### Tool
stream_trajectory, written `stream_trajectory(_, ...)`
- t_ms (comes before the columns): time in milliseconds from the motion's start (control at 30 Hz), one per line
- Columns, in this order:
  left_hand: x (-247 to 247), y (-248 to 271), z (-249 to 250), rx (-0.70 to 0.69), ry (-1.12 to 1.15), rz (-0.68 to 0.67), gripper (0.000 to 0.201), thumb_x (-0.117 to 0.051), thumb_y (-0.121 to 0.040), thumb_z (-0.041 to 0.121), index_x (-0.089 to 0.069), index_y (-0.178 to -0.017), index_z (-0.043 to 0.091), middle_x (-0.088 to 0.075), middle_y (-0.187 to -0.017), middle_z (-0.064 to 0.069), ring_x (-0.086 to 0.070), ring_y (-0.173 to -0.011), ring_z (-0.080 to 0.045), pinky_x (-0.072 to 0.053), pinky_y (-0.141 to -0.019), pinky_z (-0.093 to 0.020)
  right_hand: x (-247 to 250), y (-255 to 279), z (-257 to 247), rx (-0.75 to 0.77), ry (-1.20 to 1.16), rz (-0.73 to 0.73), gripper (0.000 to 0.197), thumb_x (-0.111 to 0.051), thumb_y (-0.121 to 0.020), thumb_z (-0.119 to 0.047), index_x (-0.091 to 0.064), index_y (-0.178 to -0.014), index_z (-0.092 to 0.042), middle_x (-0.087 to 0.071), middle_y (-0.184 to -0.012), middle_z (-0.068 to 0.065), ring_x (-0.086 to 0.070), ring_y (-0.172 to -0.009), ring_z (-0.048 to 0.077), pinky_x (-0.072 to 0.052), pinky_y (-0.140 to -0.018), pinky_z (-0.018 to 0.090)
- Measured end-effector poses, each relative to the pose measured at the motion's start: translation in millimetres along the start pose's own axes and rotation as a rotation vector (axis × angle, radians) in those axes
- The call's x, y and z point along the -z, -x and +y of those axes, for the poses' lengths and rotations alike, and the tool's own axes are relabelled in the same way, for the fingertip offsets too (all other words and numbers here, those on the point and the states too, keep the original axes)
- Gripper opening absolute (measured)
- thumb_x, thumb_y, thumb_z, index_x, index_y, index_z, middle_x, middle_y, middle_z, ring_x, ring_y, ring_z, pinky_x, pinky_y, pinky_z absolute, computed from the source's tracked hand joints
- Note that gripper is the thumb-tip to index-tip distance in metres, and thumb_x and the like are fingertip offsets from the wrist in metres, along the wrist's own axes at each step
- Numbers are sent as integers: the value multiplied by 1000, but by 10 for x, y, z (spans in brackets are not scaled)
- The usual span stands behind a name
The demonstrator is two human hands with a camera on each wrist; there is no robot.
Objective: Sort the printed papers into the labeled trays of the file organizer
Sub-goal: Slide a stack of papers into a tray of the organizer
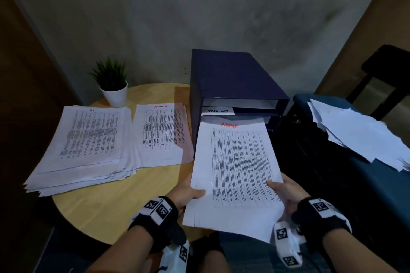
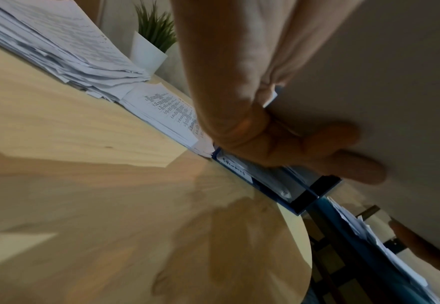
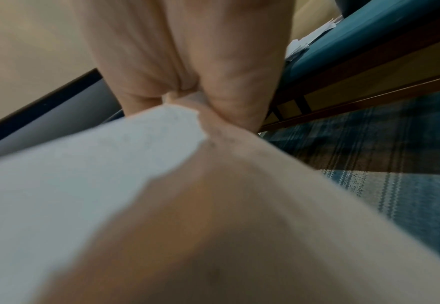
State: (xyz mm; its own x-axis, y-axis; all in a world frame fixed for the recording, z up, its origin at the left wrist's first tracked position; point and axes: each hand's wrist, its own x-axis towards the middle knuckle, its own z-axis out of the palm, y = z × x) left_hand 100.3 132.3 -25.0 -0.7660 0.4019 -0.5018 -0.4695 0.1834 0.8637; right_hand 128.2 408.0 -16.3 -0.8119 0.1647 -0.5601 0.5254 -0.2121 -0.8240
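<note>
Right, both hands pinch the near end of a sheaf of printed papers (image 1: 237,170) headed ADMIN in red: left hand (image 1: 188,195) at its 8 o'clock edge, right hand (image 1: 286,193) at 4 o'clock, each grip thumb on top, fingers (image 2: 353,170) underneath. The far edge is just entering the slot below the label (image 1: 218,111) in the dark blue file organizer (image 1: 233,86) at 12 o'clock on the round surface (image 1: 106,204). Risk as I judge it: the sheaf looks floppy, so its front could buckle against the tray lip, and that slot's own label is hidden, so it may be the wrong tray.
</note>
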Motion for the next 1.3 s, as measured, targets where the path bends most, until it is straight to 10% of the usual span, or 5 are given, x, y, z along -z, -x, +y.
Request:
stream_trajectory(233, 36, -131, 240, -82, 77, 70, 58, -52, -94, 6, -28, -145, 19, -46, -143, -8, -49, -128, -31, -37, -110, -49, -42, -90, -254, 84, -6, 21, 39, -39, -97, 3, -42, -135, -4, -63, -108, 17, -63, -90, 30, -58, -63, 40)
stream_trajectory(400, 55, -283, 434, -140, 80, 150, 54, -49, -95, 3, -33, -144, 18, -47, -142, -4, -47, -129, -24, -39, -104, -32, -124, -302, -609, 153, 59, 16, 40, -40, -99, -3, -40, -138, -8, -53, -130, 19, -54, -116, 39, -42, -98, 57)
stream_trajectory(833, -199, -735, 1055, -74, 334, 278, 54, -46, -99, 27, -25, -147, 15, -30, -152, -1, -30, -140, -27, -27, -112, -45, -41, -592, -640, -58, -175, 84, 11, -52, -95, -23, -54, -100, -13, -54, -95, 6, -66, -52, 12, -48, -38, 14)
stream_trajectory(1067, -198, -749, 814, 37, 350, 114, 39, -47, -96, 4, -43, -135, 1, -66, -107, -12, -67, -81, -18, -55, -49, -16, -354, -751, -651, 57, -501, 216, 20, -48, -96, -6, -44, -116, -5, -56, -81, 15, -65, -40, 10, -48, -36, 14)
stream_trajectory(1300, -193, -862, 905, -109, 403, 242, 50, -40, -96, -6, -32, -144, 5, -57, -125, -22, -67, -98, -27, -57, -59, -16, -809, -799, -662, 103, -514, 99, 10, -48, -95, -2, -48, -104, 3, -54, -87, 17, -65, -68, 28, -58, -49, 23)
